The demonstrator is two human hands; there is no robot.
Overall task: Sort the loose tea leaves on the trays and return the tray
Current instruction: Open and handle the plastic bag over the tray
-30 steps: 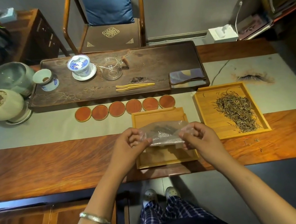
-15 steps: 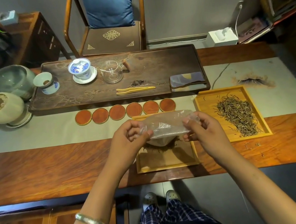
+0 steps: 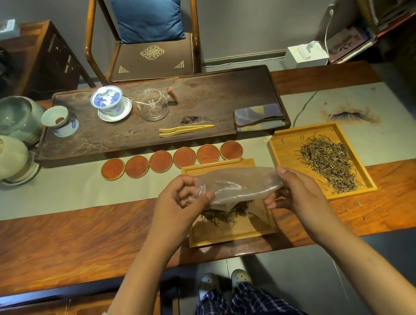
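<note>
Two light wooden trays lie on the table. Over the near tray (image 3: 227, 232) I hold a clear plastic bag (image 3: 239, 186), tipped mouth down. My left hand (image 3: 179, 208) pinches its left end and my right hand (image 3: 295, 193) grips its right end. A small heap of dark tea leaves (image 3: 222, 215) lies on the near tray right under the bag. The right tray (image 3: 283, 152) holds a long spread of loose tea leaves (image 3: 328, 165). A few stray leaves (image 3: 350, 204) lie on the table in front of the right tray.
A row of several round red coasters (image 3: 171, 159) lies behind the near tray. Further back, a dark tea board (image 3: 220, 95) carries a lidded cup, a glass pitcher, tweezers and a folded cloth. Pots stand at the far left. A chair stands behind the table.
Both hands lifted the bag a little and tipped it. Tea leaves fell out of it and now form a heap on the near tray.
</note>
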